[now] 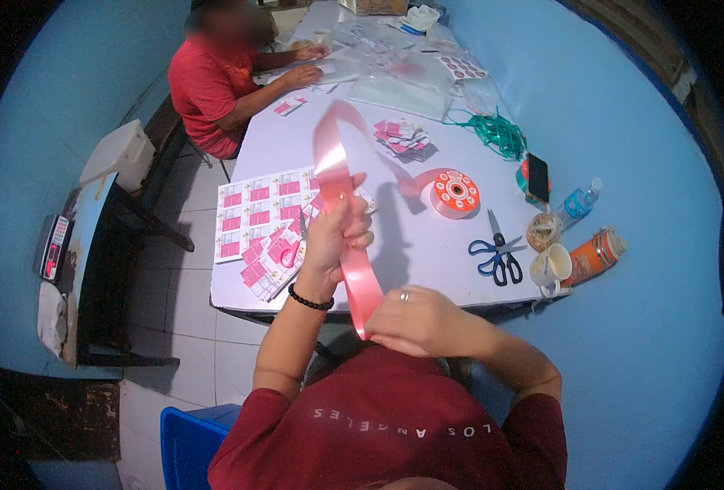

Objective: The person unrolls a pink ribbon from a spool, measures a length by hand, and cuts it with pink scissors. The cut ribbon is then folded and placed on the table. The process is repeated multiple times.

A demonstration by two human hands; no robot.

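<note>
A wide pink satin-like ribbon [362, 278] stretches between my two hands above the table's near edge. My left hand [340, 229] is closed around its middle, and a loop of ribbon rises beyond the fist. At the ribbon's near end, my right hand [420, 321] pinches a fold close to my shirt. From the raised loop the ribbon runs down to its spool [456, 191], which has an orange printed face and lies on the table. Left of my left hand are printed pink-and-white card sheets [258, 211], cut strips [273, 263] and pink-handled scissors [291, 251].
Two pairs of scissors [497, 254] lie at right, near a mug [551, 266], an orange tumbler [595, 254], a water bottle [579, 199] and a phone [536, 177]. Beyond are stacked cards [402, 138], green ribbon [497, 135] and plastic bags [405, 92]. A co-worker [215, 92] sits at left.
</note>
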